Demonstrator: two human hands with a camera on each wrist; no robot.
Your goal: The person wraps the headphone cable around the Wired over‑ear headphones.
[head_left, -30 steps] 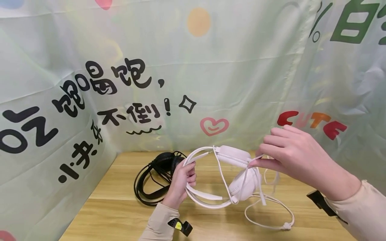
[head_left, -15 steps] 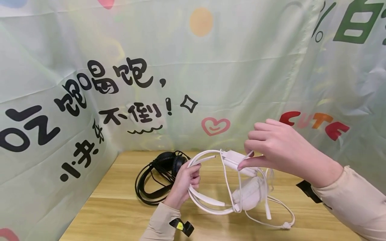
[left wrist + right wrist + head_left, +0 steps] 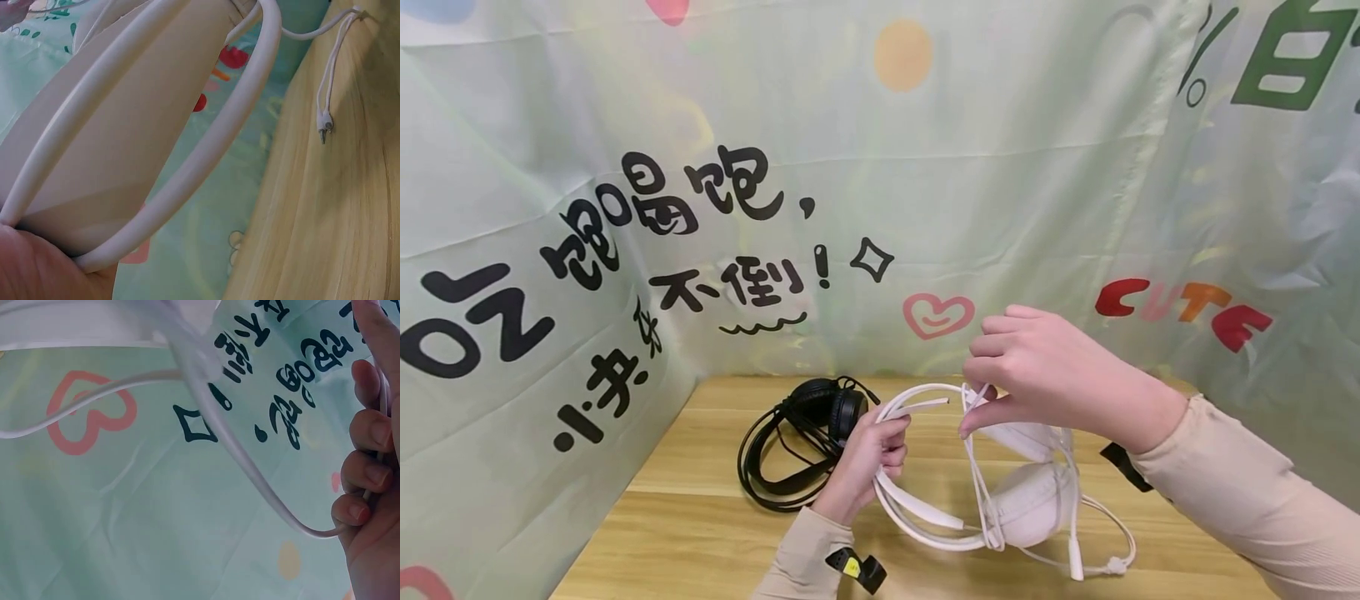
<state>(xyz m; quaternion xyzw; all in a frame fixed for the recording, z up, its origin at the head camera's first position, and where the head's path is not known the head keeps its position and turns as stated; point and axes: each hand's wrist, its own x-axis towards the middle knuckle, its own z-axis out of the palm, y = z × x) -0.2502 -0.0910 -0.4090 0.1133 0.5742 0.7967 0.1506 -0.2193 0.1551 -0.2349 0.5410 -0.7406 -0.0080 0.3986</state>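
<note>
White headphones (image 3: 1030,504) are held tilted over the wooden table, ear cups to the right. My left hand (image 3: 867,458) grips the middle of their headband (image 3: 925,533). Above the upper ear cup, my right hand (image 3: 1037,375) pinches the white cable (image 3: 976,475), which loops across the headband. In the right wrist view the cable (image 3: 250,475) runs into the curled fingers (image 3: 369,431). A thin white stem with a thicker tip (image 3: 1076,560) hangs by the lower ear cup. Two small plugs (image 3: 324,122) on the cable's split end show in the left wrist view.
Black headphones (image 3: 782,483) with a bundled cable lie on the wooden table (image 3: 677,533), just left of my left hand. A printed pale green cloth (image 3: 820,83) hangs behind and at both sides of the table.
My right hand has moved left with the cable, from beyond the ear cups to over the headband side. The white headphones have shifted slightly right and down. The black headphones stay put.
</note>
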